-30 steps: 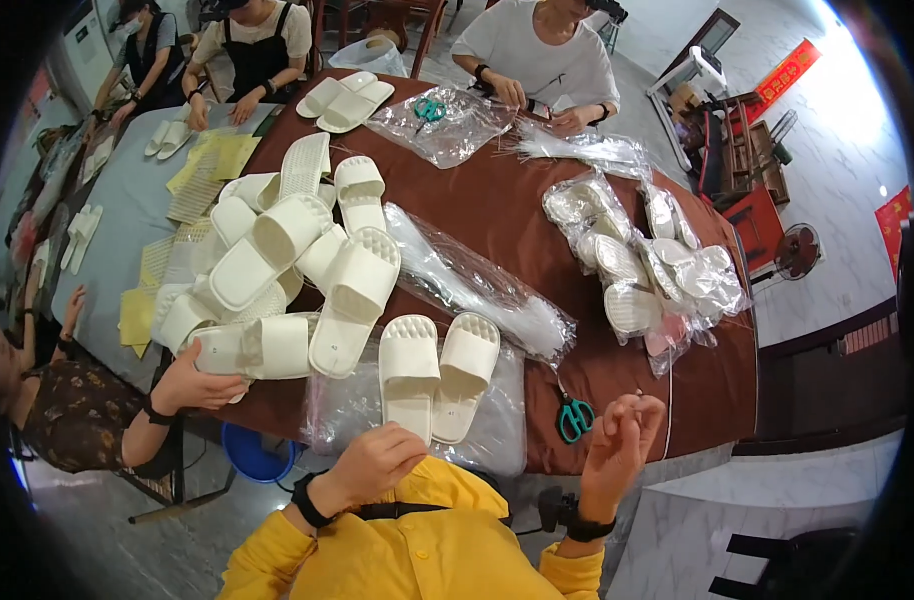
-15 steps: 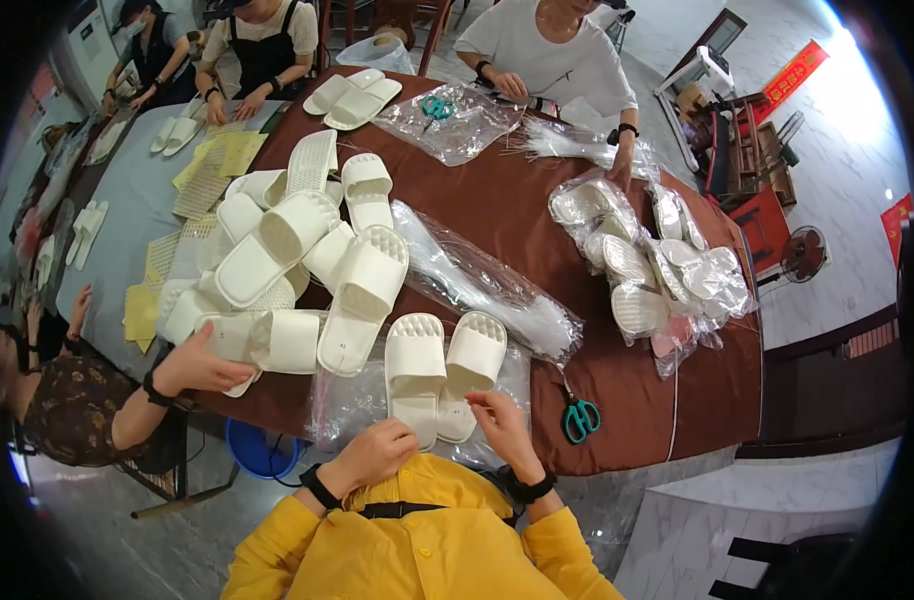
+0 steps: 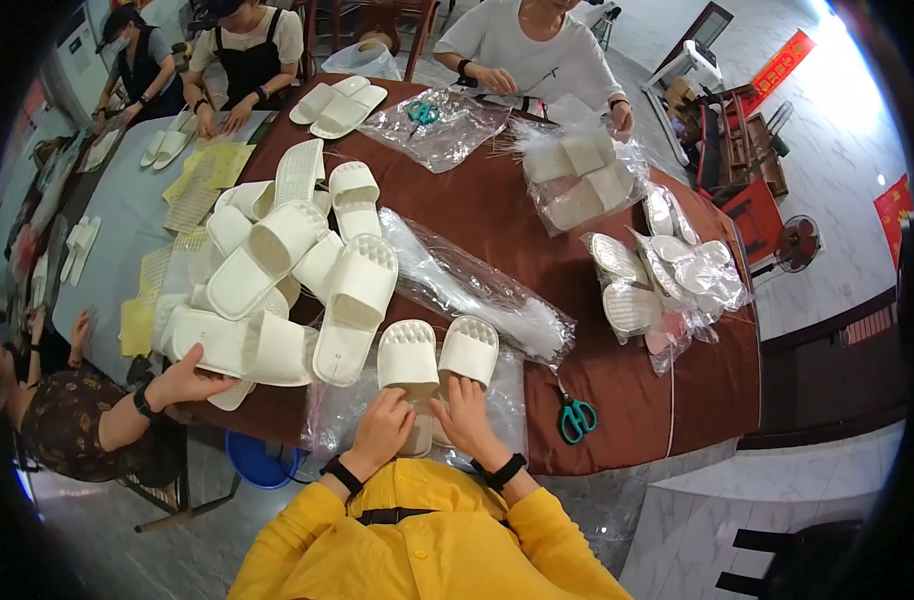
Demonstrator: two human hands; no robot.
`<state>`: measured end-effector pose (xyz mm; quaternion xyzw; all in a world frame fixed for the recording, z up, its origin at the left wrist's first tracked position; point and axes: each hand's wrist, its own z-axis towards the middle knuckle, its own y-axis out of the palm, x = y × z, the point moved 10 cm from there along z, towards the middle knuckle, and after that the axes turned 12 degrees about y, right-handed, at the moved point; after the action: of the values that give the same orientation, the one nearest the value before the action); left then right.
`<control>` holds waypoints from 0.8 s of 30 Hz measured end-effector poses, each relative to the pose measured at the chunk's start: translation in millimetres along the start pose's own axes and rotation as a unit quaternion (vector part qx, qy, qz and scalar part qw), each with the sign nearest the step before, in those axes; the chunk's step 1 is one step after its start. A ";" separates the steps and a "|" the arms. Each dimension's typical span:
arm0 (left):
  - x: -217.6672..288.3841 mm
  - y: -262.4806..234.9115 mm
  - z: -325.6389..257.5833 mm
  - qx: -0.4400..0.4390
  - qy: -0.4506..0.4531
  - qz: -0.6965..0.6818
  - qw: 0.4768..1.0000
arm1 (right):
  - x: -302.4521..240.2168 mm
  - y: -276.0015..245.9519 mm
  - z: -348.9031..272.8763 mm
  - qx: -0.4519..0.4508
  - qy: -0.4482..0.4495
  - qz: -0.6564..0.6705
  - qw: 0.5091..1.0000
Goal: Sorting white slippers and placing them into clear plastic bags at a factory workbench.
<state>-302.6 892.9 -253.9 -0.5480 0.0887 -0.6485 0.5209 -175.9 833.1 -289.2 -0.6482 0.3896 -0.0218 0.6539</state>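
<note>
Two cream slide slippers lie side by side on a clear plastic bag (image 3: 327, 425) at the near edge of the brown table (image 3: 497, 230). My left hand (image 3: 385, 425) rests on the heel of the left slipper (image 3: 407, 358). My right hand (image 3: 465, 415) rests on the heel of the right slipper (image 3: 468, 352). Both hands lie flat over the heels, fingers bent onto them. A stack of clear bags (image 3: 477, 290) lies just beyond the pair.
A pile of loose cream slippers (image 3: 287, 270) sits to my left, where another person's hand (image 3: 182, 378) touches one. Teal scissors (image 3: 575, 415) lie to my right. Bagged slippers (image 3: 667, 280) are stacked at the right edge. Other people work at the far side.
My right hand came down from the air at the right and landed on the right slipper's heel. My left hand moved forward onto the left slipper.
</note>
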 end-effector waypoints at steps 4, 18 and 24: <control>-2.8 1.7 5.1 0.021 -0.006 0.016 1.000 | -14.7 -45.8 -18.3 0.027 -0.123 0.130 0.983; -9.1 15.1 8.8 -0.001 -0.048 0.038 0.998 | 89.1 -70.2 119.8 0.089 0.074 0.153 0.981; -11.7 21.8 11.1 -0.009 -0.071 0.067 0.995 | 29.4 -84.1 133.3 0.080 -0.007 0.231 0.970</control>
<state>-282.8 897.4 -271.8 -0.5902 0.0938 -0.5708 0.5630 -43.6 914.8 -249.7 -0.4861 0.5213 0.1036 0.6937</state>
